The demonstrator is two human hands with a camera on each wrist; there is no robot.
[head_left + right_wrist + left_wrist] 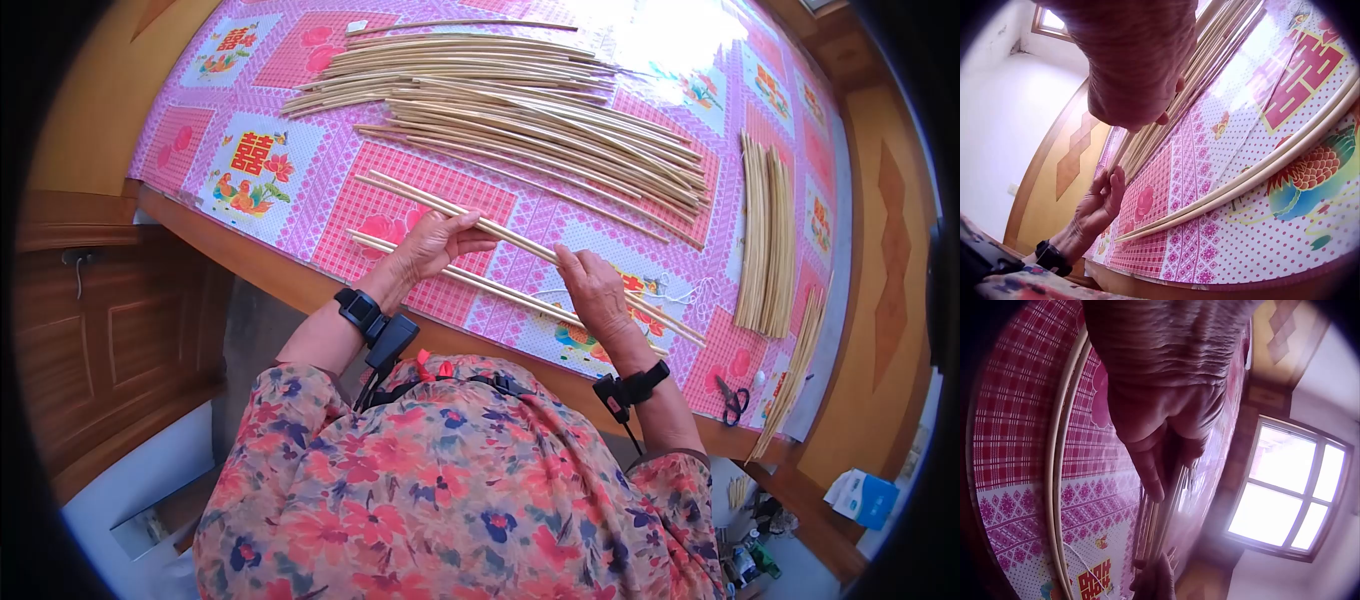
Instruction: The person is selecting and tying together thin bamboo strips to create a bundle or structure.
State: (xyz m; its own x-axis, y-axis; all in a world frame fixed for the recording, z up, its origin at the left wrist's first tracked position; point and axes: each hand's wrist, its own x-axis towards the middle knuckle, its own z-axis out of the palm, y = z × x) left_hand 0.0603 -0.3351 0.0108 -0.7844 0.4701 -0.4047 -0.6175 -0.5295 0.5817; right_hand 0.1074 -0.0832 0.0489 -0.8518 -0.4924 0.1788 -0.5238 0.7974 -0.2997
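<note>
A pair of thin pale sticks, straw-coloured and long, runs slantwise across both hands above the table's near side. My left hand holds them near their left part, thumb on top and fingers beneath. Farther along, my right hand grips the same sticks, its back toward the head camera; its fingertips are partly hidden. Another pair of sticks lies on the tablecloth just nearer to the body, passing below both wrists. In the right wrist view, my left hand shows with the held sticks at its fingers.
A large loose pile of sticks spreads beyond the hands. Sorted bundles lie at the right, one batch overhanging the edge. Scissors lie at the near right corner, and white string near the right hand. A patterned plastic tablecloth covers the table.
</note>
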